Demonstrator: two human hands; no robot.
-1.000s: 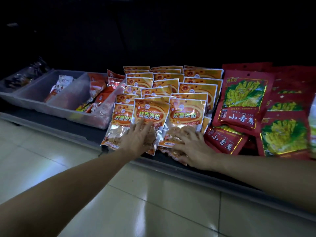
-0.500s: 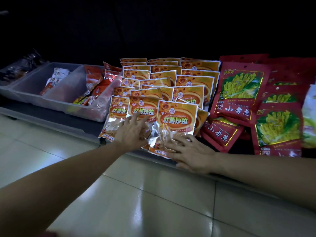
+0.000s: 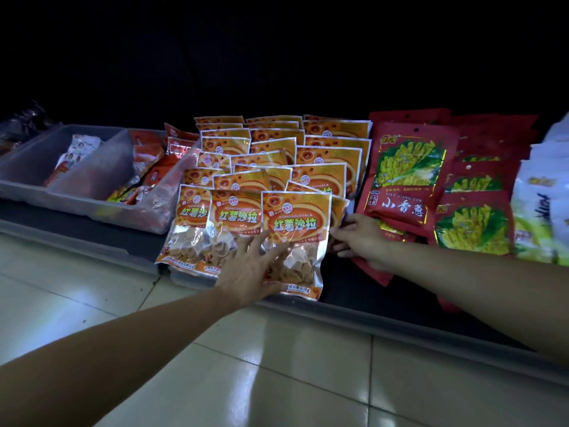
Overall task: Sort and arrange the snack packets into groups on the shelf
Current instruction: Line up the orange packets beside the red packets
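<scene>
Left hand point(image 3: 252, 266) lies flat, fingers spread, steadying the front orange packets point(image 3: 295, 229); right hand point(image 3: 360, 238), half-curled at their edge, apparently squares the row, grip not discernible.

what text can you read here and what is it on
"红薯沙拉": big characters on the front orange foil snack packets.
"HONGSHUSHALA": small capitals above them, same packets.
"小香葱": on the red packet with a yellow-green picture.
"XIAO XIANG CON": just above that, the end unclear.
Unreadable: blurred print on the white packets at right, the small packets in the grey plastic bins, fine print along the orange packets' bottom edge.
</scene>
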